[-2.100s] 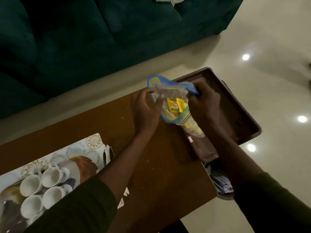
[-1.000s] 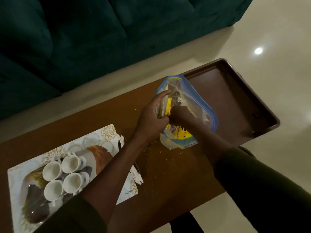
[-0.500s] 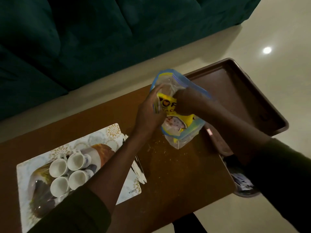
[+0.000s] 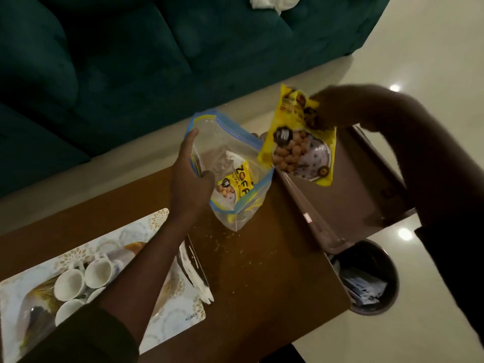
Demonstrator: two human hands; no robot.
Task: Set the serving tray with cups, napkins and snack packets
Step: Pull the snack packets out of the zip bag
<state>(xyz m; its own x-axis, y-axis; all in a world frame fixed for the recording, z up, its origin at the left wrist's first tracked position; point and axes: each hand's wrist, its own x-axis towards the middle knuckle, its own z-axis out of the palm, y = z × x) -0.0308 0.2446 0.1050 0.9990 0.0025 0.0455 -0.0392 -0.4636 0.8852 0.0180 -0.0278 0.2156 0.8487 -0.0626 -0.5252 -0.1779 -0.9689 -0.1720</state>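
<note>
My right hand holds a yellow snack packet by its top edge, hanging above the near end of the brown serving tray. My left hand grips the open rim of a clear zip bag with a blue edge, which stands on the wooden table. A second yellow packet lies inside the bag. Several white cups sit at the lower left, partly hidden by my left arm. White napkins lie beside them.
The cups rest on a patterned placemat. A dark waste bin stands on the floor below the table's right corner. A teal sofa runs along the far side, with a white cloth on it. Crumbs dot the table.
My right hand has come out of the zip bag with a yellow packet and lifted it up and to the right, over the tray. My left hand still holds the bag.
</note>
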